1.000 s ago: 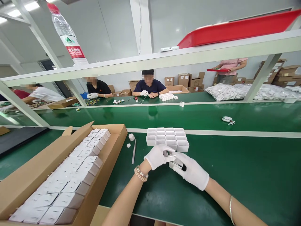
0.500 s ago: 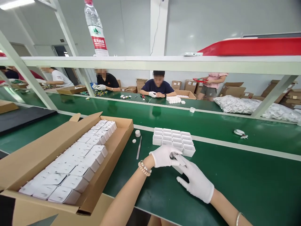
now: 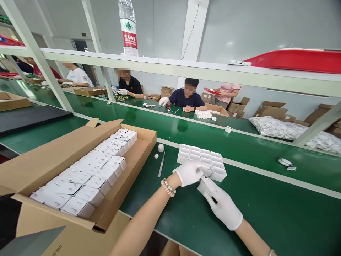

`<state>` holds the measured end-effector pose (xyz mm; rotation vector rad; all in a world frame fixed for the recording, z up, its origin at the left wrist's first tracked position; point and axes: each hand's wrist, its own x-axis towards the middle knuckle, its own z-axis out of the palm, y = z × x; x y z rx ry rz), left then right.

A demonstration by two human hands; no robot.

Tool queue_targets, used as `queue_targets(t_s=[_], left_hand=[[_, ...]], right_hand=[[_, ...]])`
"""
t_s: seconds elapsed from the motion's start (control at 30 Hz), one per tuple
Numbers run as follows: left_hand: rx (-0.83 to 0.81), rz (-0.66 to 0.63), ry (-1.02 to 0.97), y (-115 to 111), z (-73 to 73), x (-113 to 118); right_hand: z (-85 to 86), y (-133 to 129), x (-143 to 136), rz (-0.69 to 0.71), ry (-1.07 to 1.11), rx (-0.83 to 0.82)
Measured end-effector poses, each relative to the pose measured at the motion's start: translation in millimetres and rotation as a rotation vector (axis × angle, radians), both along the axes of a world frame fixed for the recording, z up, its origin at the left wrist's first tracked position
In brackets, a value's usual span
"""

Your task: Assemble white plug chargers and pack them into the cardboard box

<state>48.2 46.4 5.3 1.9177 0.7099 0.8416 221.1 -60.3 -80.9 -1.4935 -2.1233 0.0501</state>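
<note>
My right hand (image 3: pixel 225 206), in a white glove, grips a small white plastic case (image 3: pixel 206 185) between thumb and fingers. A small dark opening shows at the case's upper end. My left hand (image 3: pixel 189 172), gloved too, is closed with curled fingertips at that end; what they pinch, if anything, is hidden. Just beyond both hands stands a block of white open-topped cases (image 3: pixel 195 152) in rows, partly covered by my left hand. To the left of them lie metal tweezers (image 3: pixel 161 164), a white round cap (image 3: pixel 161 148) and a smaller white disc (image 3: pixel 156 156).
A cardboard box (image 3: pixel 133 170) at left holds rows of white cases with thin pieces sticking up. Above the green bench runs a white shelf (image 3: pixel 165 64) carrying a water bottle (image 3: pixel 129 33) and a red tray (image 3: pixel 298 59). Co-workers sit across; a plastic bag of white parts (image 3: pixel 277 128) lies at right.
My fingers have drawn slightly apart, and the white case in my right hand is turned so more of it shows. The view has shifted a little. Across the bench, a co-worker's gloved hand has reached sideways.
</note>
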Motion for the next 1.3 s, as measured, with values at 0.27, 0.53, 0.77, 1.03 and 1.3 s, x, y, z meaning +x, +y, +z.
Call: queue_targets(t_s=[0.27, 0.53, 0.77, 1.03, 1.3], left_hand=[[0.020, 0.068, 0.028, 11.5, 11.1, -5.2], [0.018, 0.074, 0.045, 13.5, 3.4, 0.8], [0.027, 0.037, 0.050, 18.9, -9.9, 9.7], [0.059, 0.064, 0.094, 18.4, -15.5, 10.4], [0.075, 0.074, 0.093, 14.4, -6.3, 11.7]], right_hand=[[3.6, -8.2, 6.5, -0.016, 0.035, 0.016], [22.4, -90.2, 21.3, -0.259, -0.068, 0.039], [-3.9, -124.9, 7.0, -0.238, -0.045, 0.010], [-3.3, -118.5, 6.1, -0.231, 0.062, -0.025], [17.3, -123.2, 22.4, -0.375, 0.035, 0.174]])
